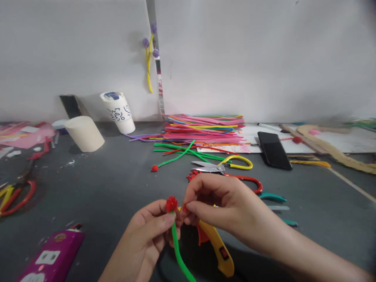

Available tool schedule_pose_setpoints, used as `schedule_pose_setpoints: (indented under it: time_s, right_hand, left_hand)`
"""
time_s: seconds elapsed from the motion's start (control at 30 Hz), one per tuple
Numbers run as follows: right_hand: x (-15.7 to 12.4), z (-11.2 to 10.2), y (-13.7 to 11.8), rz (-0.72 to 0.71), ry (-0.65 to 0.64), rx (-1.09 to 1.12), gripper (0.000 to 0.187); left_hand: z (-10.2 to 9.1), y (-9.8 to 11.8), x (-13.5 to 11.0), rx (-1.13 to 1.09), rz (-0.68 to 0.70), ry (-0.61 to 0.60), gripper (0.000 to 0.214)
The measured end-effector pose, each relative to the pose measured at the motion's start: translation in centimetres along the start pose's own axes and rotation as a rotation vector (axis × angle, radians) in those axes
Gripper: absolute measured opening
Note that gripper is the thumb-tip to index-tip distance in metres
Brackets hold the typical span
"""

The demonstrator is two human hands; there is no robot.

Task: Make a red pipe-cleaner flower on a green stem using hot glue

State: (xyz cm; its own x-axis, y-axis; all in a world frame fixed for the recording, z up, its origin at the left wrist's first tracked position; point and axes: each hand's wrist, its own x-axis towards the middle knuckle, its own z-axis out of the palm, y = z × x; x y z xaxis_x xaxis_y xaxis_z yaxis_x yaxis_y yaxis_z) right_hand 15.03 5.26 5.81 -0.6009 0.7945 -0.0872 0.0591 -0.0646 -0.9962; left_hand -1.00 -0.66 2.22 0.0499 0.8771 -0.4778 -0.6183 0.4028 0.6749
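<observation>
Between the thumb and fingers of my left hand (148,231) is a green pipe cleaner (179,254), bent downward, with a small red flower head (172,203) at its top. Close beside it, my right hand (226,207) pinches a small red piece (185,208). Under my hands lies a yellow glue gun (219,250) with a red trigger (203,236); its front is partly hidden. More small red pieces (192,175) lie just beyond my right hand. Another green stem with a red tip (154,168) rests farther back.
Scissors with yellow handles (241,161) and red-handled scissors (252,181) lie behind my right hand. Colourful pipe cleaners (202,129) are piled at the wall. A black phone (274,150) is at right, a purple power strip (54,254) at front left, a white cup (119,113) at back.
</observation>
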Motion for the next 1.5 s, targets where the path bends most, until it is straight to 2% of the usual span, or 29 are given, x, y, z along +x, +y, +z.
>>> schedule_pose_setpoints:
  time_s: [0.1,0.27,0.73,0.9,1.1,1.5]
  right_hand:
    - [-0.1,0.0,0.1,-0.067,0.042,-0.129,0.011]
    - [0.0,-0.1,0.4,-0.056,0.035,-0.165,0.009]
    - [0.4,0.2,0.8,-0.320,0.060,-0.521,0.015]
    - [0.2,0.1,0.8,-0.369,0.058,-0.598,0.014]
    - [0.0,0.1,1.0,-0.500,0.072,-0.678,0.014]
    - [-0.2,0.3,1.0,-0.591,0.072,-0.775,0.014]
  left_hand:
    - [0.2,0.0,0.0,0.016,-0.003,0.007,0.012]
    - [0.1,-0.2,0.1,0.019,-0.022,-0.034,0.008]
    - [-0.1,-0.2,0.2,0.062,-0.060,-0.056,0.002]
    - [-0.3,-0.3,0.4,0.085,-0.045,-0.063,0.003]
    - [-0.5,-0.4,0.4,0.099,-0.043,-0.080,0.008]
    - [-0.7,-0.3,0.4,0.111,-0.014,-0.082,0.008]
